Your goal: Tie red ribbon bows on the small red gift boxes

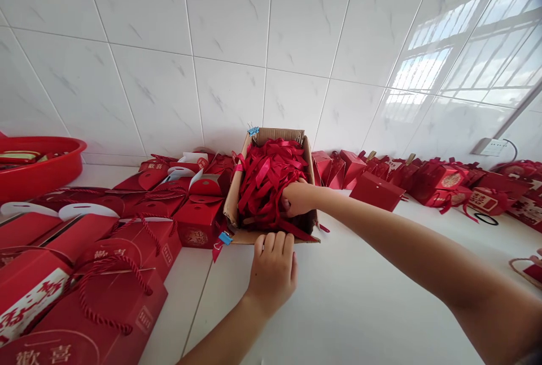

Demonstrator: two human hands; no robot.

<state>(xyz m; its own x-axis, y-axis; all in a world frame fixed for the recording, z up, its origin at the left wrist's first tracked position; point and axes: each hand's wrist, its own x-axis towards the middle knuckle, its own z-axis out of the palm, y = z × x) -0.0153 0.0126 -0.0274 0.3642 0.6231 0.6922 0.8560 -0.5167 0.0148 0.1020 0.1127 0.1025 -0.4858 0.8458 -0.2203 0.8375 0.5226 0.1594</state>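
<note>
A cardboard box [232, 207] full of tangled red ribbons [271, 167] stands against the tiled wall. My right hand [298, 198] reaches over the box's right side into the ribbons. Its fingers curl in among them, and the fingertips are partly hidden. At the box's near edge is my left hand [273, 269], its fingers bent over the cardboard rim. One blue binder clip [226, 238] sits on the near left corner, and another blue binder clip [253, 130] on the far left corner. A few ribbon ends hang over the rim.
Red gift boxes with rope handles [122, 297] crowd the left side. Further red boxes [440, 181] line the wall at right, near a black ring [486, 219]. A red plastic basin [42, 167] stands far left. A white power socket [490, 146] is on the wall.
</note>
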